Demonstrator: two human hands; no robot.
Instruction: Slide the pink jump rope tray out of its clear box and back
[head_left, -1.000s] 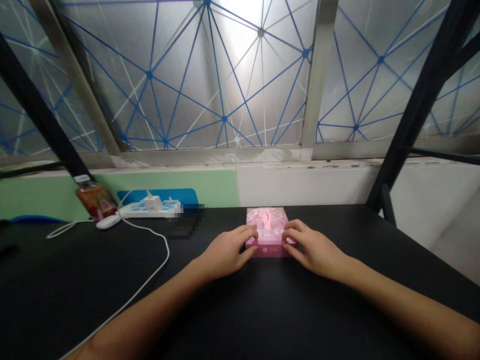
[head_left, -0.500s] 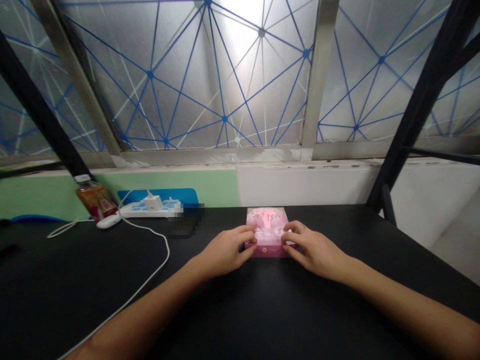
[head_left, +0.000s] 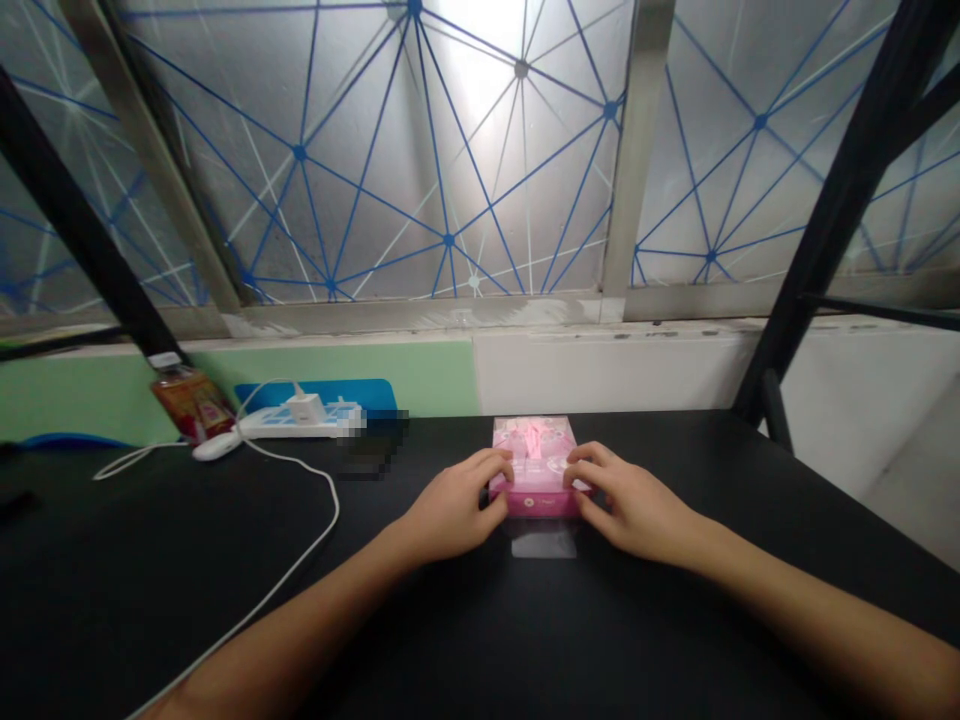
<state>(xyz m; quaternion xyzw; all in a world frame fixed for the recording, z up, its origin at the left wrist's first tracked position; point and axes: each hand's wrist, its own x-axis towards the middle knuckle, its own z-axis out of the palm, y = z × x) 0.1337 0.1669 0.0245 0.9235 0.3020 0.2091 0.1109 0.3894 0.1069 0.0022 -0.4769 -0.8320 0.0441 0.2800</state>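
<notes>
A flat pink box point(head_left: 534, 475) with a printed, shiny top lies on the black table, near its back edge. A lighter pink shape shows in the middle of its top. My left hand point(head_left: 457, 505) holds the box's left side, fingers on the top edge and thumb at the front corner. On the right side, my right hand point(head_left: 630, 500) grips it the same way, fingers curled over the edge. Just in front of the box, a pale translucent patch point(head_left: 544, 545) shows on the table; I cannot tell whether it is a clear flap or a reflection.
A white power strip point(head_left: 262, 422) with a charger point(head_left: 305, 408) stands at the back left, beside a tilted bottle point(head_left: 193, 402). A white cable point(head_left: 330, 490) runs toward my left forearm. Black frame posts point(head_left: 817, 240) rise at both sides before the patterned window.
The pale translucent patch has appeared in front of the pink box. The box's top looks less glossy and its pink shape clearer. Both hands stay at the sides, with slight finger shifts.
</notes>
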